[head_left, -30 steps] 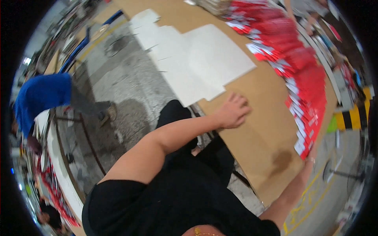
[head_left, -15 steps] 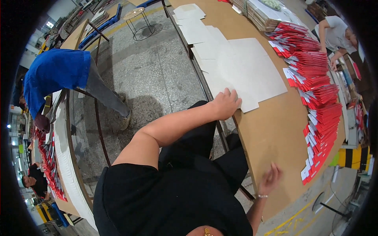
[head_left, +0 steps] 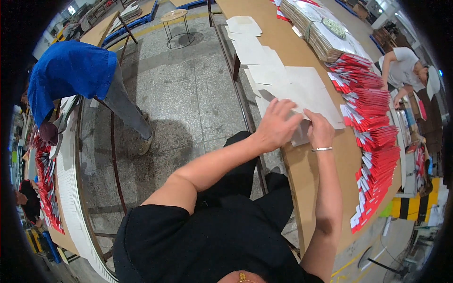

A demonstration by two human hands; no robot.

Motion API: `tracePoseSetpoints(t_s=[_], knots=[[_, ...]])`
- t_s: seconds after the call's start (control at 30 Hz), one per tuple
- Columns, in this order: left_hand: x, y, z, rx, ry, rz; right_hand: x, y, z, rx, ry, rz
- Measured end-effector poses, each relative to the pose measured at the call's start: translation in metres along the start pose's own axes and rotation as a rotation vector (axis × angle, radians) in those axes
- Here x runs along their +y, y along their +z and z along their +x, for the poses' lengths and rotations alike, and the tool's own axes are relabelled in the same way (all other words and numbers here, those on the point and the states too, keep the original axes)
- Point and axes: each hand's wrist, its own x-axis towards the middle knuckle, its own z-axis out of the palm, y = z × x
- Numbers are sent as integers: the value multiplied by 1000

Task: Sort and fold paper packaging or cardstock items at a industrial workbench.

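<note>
Flat white die-cut card blanks [head_left: 314, 89] lie overlapping in a row on the tan tabletop in front of me. My left hand [head_left: 278, 126] is over the near end of the row, its fingers apart and slightly blurred, at the raised edge of a card. Close beside it, my right hand [head_left: 322, 132], with a bracelet at the wrist, pinches the near edge of a white card blank between thumb and fingers. Part of that card is lifted and bent, casting a shadow at its left. My hands hide some of its near edge.
Red-and-white folded card pieces [head_left: 377, 162] stand in a long fanned row along the table's right side. Beyond them lies a tied cardboard stack [head_left: 325, 35]. A co-worker in blue [head_left: 71, 70] bends over another table at left; another person [head_left: 401, 70] works at right. A wire-legged stool [head_left: 174, 16] stands behind.
My right hand has moved up from the bare near tabletop to the card's edge. My left hand has shifted slightly right, and a card's edge has come up. The view has turned a little.
</note>
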Motion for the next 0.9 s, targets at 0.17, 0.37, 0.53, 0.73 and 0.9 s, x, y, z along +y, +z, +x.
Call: tracePoseSetpoints(t_s=[0.17,0.37,0.53,0.73,0.9], knots=[[-29,18,-52,109,-365,-190,2,-27,22,156,-31,-88],[-39,35,-69,-436,-290,262,21,-94,18,560,-91,-205],[-25,22,-64,-320,-162,42,-4,-151,-121,514,-32,-430],[82,24,-52,-337,349,-560,-12,-118,-361,411,396,-21],[125,88,-85,-1158,750,-274,-53,-102,-470,175,839,162]])
